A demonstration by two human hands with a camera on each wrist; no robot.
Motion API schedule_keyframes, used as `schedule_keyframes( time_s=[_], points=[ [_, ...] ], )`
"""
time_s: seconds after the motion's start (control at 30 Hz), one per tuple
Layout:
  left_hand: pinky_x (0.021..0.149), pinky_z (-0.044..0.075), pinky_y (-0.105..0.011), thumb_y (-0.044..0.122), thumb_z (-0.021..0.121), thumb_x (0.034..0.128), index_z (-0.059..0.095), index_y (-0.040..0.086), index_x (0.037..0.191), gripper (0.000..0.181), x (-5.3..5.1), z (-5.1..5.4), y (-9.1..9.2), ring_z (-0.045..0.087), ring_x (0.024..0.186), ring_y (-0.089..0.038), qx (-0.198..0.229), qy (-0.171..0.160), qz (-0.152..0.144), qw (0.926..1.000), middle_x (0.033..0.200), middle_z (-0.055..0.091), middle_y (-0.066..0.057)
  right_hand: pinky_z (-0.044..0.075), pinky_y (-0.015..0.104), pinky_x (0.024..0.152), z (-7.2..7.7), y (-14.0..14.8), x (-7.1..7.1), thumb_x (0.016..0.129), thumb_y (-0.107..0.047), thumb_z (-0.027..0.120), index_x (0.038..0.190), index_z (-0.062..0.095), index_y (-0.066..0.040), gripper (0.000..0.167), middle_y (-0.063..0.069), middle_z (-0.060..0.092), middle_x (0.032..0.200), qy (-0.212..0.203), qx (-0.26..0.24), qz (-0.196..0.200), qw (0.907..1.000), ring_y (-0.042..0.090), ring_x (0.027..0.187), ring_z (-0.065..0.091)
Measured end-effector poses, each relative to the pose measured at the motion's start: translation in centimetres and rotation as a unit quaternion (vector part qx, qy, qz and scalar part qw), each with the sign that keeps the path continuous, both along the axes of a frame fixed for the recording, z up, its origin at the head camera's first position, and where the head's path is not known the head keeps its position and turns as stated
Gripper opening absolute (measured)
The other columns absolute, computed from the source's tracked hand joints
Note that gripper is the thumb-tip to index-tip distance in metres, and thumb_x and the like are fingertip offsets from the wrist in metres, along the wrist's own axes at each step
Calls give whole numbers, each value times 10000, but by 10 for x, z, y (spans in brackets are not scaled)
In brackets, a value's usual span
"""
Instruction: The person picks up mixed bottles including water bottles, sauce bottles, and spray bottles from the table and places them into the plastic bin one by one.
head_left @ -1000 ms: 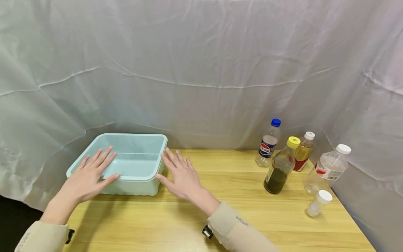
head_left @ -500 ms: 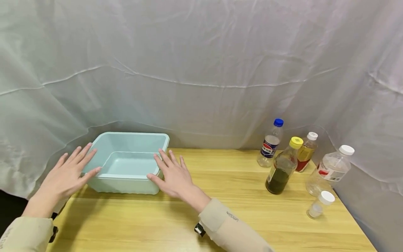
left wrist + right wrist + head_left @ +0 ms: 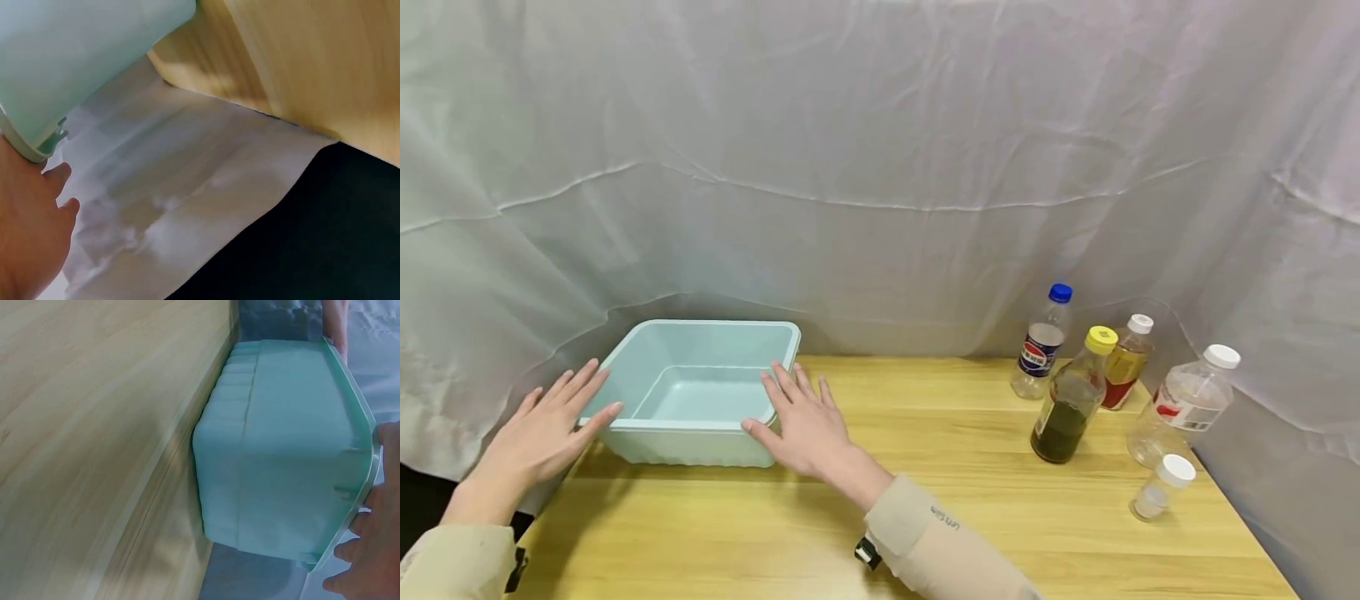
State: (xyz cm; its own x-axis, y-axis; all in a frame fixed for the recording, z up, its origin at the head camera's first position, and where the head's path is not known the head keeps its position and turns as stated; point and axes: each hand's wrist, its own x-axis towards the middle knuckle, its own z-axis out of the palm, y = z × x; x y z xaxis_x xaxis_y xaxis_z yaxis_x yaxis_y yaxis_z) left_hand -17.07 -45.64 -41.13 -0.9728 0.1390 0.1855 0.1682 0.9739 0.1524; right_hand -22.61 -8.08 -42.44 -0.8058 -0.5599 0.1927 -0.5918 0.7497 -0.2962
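Note:
A pale blue-green plastic tub [image 3: 692, 446] stands on the wooden table at the left, its inside bare. My left hand [image 3: 542, 433] lies at the tub's left front rim, fingers spread and straight. In the left wrist view, that hand [image 3: 28, 219] meets the rim of the tub [image 3: 81, 56]. My right hand [image 3: 808, 429] is at the right rim with its fingers extended. Seen from the right wrist, the fingers of the right hand [image 3: 375, 519] run along the outer rim of the tub [image 3: 287, 444]. Neither hand curls round the rim visibly.
On the right of the table [image 3: 925, 500] stand a blue-capped Pepsi bottle [image 3: 1037, 354], a yellow-capped bottle of dark liquid [image 3: 1067, 408], a white-capped golden bottle [image 3: 1127, 367], a large clear bottle [image 3: 1183, 408] and a small white-capped jar [image 3: 1161, 492]. A grey curtain [image 3: 880, 233] hangs behind.
My left hand has shifted left, from over the tub's front to its left rim. My right hand has slid slightly left against the right rim. The bottles stay in place.

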Motion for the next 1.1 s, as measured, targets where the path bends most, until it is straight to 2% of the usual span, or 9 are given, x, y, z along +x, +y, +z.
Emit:
schedule_keyframes(
  time_s=[0.2, 0.43, 0.8, 1.1],
  points=[
    [1251, -153, -585, 444, 415, 1112, 72, 32, 1664, 770, 2, -5, 1, 53, 1565, -487, 63, 69, 67, 9999, 1728, 65, -211, 53, 523, 1287, 0, 0, 1, 1033, -732, 238, 1676, 219, -214, 826, -87, 39, 1741, 62, 2, -26, 10000, 197, 1605, 37],
    [1259, -133, -581, 455, 431, 1106, 102, 6, 1657, 783, 3, -6, 11, 81, 1561, -491, 139, 149, 81, 9998, 1720, 117, -221, 39, 501, 1295, 1, 11, 2, 1027, -745, 191, 1675, 215, -199, 848, -82, 51, 1741, 96, 57, -84, 9999, 186, 1604, 43],
    [1257, -70, -629, 481, 440, 1098, 188, -60, 1626, 796, 6, -4, 39, 118, 1556, -492, 163, 288, 123, 9994, 1703, 169, -243, 28, 507, 1294, -5, 36, 2, 1037, -728, 211, 1672, 229, -177, 841, -44, 110, 1747, 301, -79, -78, 9995, 193, 1606, 57],
    [1264, -38, -627, 505, 450, 1086, 228, -61, 1618, 807, 5, -9, 65, 130, 1559, -483, 332, 466, 178, 9982, 1680, 230, -264, 41, 529, 1292, -9, 64, 3, 1047, -710, 225, 1675, 205, -169, 830, -44, 99, 1747, 297, -272, 11, 9992, 214, 1609, 73]
  ],
)
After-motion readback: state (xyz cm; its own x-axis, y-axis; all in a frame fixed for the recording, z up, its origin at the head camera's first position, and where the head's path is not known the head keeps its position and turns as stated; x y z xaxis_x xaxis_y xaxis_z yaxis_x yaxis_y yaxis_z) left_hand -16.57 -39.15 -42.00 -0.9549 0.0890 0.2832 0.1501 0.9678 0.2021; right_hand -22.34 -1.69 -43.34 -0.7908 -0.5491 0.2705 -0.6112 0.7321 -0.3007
